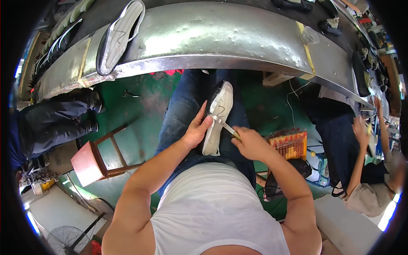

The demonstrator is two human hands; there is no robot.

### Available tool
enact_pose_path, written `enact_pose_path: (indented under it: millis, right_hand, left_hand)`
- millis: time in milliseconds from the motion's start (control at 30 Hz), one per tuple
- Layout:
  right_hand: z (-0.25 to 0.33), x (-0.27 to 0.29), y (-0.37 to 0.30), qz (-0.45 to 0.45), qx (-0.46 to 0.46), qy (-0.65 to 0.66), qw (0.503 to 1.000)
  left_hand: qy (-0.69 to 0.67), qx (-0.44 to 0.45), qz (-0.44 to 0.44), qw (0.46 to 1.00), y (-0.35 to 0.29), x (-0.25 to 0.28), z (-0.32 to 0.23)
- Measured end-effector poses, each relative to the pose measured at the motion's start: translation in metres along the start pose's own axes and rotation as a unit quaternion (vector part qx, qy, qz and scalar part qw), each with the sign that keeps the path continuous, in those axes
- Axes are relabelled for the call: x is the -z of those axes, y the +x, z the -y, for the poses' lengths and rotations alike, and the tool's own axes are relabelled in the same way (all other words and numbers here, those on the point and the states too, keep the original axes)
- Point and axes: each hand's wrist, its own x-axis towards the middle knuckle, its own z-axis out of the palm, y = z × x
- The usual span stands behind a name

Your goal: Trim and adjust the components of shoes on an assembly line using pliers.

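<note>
A shoe [223, 102] with a pale, whitish underside and a dark edge lies over my lap, its underside facing up and its toe pointing toward the bench. My left hand [196, 128] holds it at the left side near the middle, thumb resting on the pale surface. In my right hand [250, 143] is a slim brush-like tool [228, 128] with a yellowish handle and a light metal shaft. Its tip touches the shoe's underside close to my left thumb; the exact shape of the tip is hard to make out. A thin dark squiggle marks the pale underside.
Ahead runs a metal-edged bench [212, 34], with another pale-bottomed shoe [121, 38] leaning at its left and a clear cup [309, 36] at the right. A stool [91, 163] stands left, an orange-red basket [289, 144] right. Other people sit on both sides.
</note>
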Motion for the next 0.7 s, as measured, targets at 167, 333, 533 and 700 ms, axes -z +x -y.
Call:
enact_pose_path:
  millis: [167,333,533,700]
  right_hand:
    - [-0.013,0.007,0.017,-0.024,0.029,-0.002,0.999]
    - [-0.005,-0.038,0.010,-0.043,-0.125,0.283,0.950]
    - [-0.031,0.008,0.006,0.183,-0.178,0.573,0.779]
    - [-0.009,0.032,0.011,0.015,-0.142,0.289,0.947]
  left_hand:
    - [0.144,-0.066,-0.063,0.985,0.004,-0.003,0.011]
    - [0.354,-0.186,-0.071,0.914,0.000,-0.006,0.003]
    - [0.514,-0.216,-0.047,0.829,-0.001,-0.010,-0.018]
    - [0.550,-0.231,-0.059,0.801,0.003,-0.015,-0.023]
